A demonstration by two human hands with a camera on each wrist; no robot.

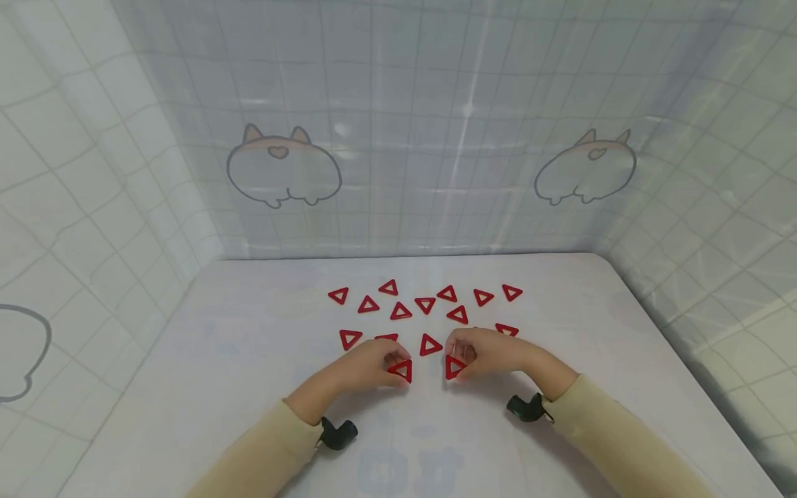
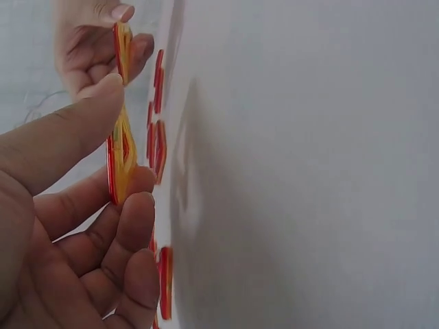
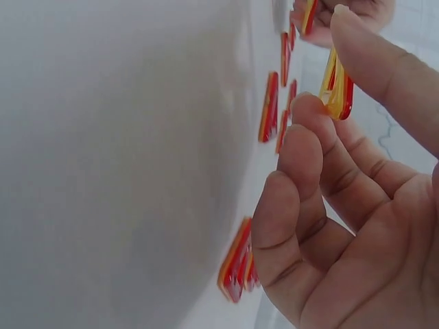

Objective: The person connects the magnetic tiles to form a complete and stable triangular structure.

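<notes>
My left hand pinches a red triangle frame between thumb and fingertips, close over the table. In the left wrist view that triangle appears edge-on, red on one face and yellow on the other. Facing it, a short gap away, my right hand pinches a second red triangle. The right wrist view shows this triangle edge-on too, with a yellow side and its corner by the index fingertip. Between and just beyond the hands lies a loose red triangle.
Several more red triangles, such as one in the middle, lie scattered in loose rows on the white table. A few are partly hidden behind the hands. Checked curtains with animal outlines enclose the back and sides. A small black device sits at each wrist.
</notes>
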